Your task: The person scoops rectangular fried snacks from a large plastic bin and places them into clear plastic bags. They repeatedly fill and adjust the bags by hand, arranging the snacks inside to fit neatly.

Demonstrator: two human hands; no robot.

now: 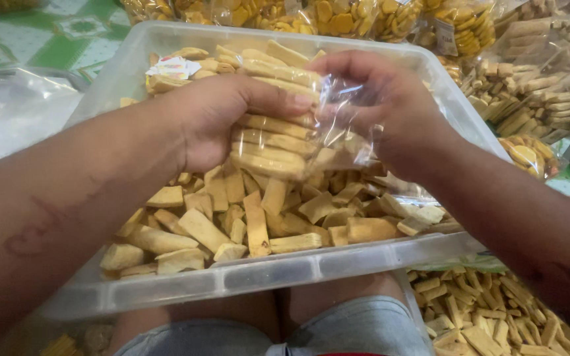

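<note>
Chips, pale yellow and cut in flat strips, fill the clear plastic bin [278,273] that rests across the person's lap, its near rim just above the knees. Loose chips [252,221] lie heaped over the bin's floor, thickest at the near side. Around the bin stand sealed bags of round yellow chips [338,16] along the far edge, bags of longer pale sticks [536,92] at the right, and an empty crumpled plastic bag [14,112] at the left over a green patterned mat [54,39]. More loose strips [489,316] lie at the lower right, below the bin. Above the middle of the bin, a clear plastic bag [344,125] holds a stacked row of chips [275,118]. The left hand [212,122] is wrapped around that stack from the left, thumb laid over the top. The right hand [384,105] pinches the bag's loose open end, fingers curled shut on the film. A small white paper label [173,66] lies on the chips at the bin's far left corner.
</note>
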